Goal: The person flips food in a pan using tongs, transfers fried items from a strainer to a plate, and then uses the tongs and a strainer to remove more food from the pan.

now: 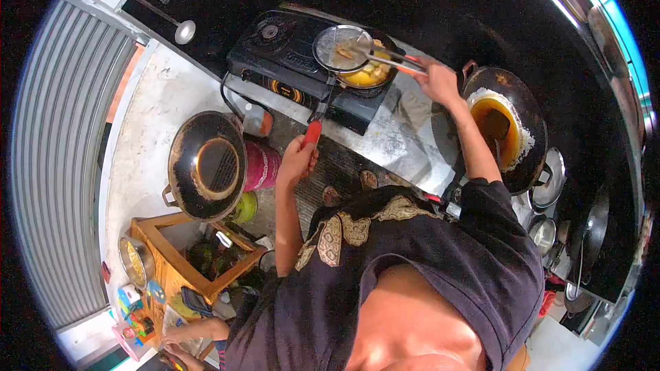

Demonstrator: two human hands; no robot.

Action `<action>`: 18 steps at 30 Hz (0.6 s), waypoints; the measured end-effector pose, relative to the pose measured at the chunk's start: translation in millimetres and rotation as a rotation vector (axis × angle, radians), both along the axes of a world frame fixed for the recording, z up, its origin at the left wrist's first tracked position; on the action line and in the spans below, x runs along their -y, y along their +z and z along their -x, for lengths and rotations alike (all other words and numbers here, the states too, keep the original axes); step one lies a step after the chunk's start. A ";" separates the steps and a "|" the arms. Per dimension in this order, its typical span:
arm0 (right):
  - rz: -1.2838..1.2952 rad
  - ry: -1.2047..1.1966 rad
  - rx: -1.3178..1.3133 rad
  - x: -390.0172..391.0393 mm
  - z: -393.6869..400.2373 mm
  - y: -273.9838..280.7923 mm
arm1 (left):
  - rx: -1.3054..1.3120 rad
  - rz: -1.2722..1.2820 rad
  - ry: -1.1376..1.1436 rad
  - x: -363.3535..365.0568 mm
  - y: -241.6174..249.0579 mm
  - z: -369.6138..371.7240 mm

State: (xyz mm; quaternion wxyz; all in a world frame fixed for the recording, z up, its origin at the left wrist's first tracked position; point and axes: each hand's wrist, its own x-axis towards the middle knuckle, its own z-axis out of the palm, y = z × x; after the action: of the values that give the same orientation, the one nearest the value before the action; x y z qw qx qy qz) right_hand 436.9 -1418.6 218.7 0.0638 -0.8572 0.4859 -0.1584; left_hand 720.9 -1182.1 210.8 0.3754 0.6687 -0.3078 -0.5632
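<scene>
My left hand (pixel 297 159) is wrapped round the red handle of a round mesh strainer (pixel 342 40). The strainer's basket is held over the left edge of a frying pan (pixel 383 81) on the stove, with a small fried piece (pixel 344 51) in it. Metal tongs (pixel 395 59) with a red grip are held in my closed right hand (pixel 438 81). Their tips reach over the strainer and pan, slightly blurred. Yellow food (pixel 371 73) lies in oil in the pan, partly hidden by the strainer and tongs.
A black two-burner stove (pixel 289 62) stands on the metal counter (pixel 392 148). At right is a large wok (pixel 505 89) of brown liquid; at left, another dark wok (pixel 206 165). Another person's hands (pixel 182 343) are at the lower left, near a wooden frame (pixel 172 261).
</scene>
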 end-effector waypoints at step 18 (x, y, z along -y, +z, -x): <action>-1.208 -0.501 0.771 51.3 24.5 -125.2 | 0.001 0.067 0.132 -8.5 1.9 -1.6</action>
State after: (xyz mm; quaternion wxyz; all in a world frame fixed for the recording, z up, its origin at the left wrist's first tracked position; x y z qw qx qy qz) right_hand 412.4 -1469.9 93.5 0.6497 -0.4212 0.6115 -0.1628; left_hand 722.5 -1173.6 212.7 0.4336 0.6749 -0.2819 -0.5264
